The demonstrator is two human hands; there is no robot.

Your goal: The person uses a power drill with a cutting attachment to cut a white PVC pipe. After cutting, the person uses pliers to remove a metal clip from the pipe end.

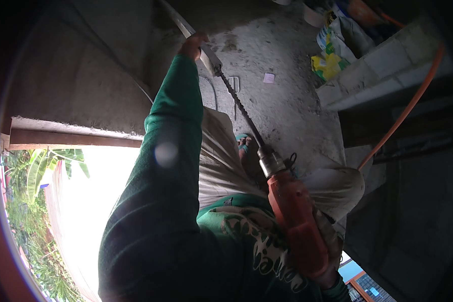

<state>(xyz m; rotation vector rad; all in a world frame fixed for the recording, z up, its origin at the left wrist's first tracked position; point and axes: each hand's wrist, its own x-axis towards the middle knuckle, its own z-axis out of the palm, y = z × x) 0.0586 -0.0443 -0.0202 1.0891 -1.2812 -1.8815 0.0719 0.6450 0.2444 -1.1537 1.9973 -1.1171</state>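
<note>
My right hand (328, 239) is wrapped round the body of a red power drill (294, 216), low on the right against my shirt. From its metal chuck a long spiral drill bit (242, 108) points up and left. The tip meets the near end of a pale, straight-edged bar (206, 60); whether it goes into the bar or only overlaps it, I cannot tell. My left arm is stretched far forward, and my left hand (193, 46) is closed round that bar, which runs on toward the top edge. The grip of the drill is mostly hidden.
Grey wall (85, 90) stands at the left above a bright opening with plants outside. A low block wall (382, 65) is at the right, with yellow and white bags (329, 64) beside it. An orange cable (407, 118) hangs there. A small paper (269, 78) lies on the concrete floor.
</note>
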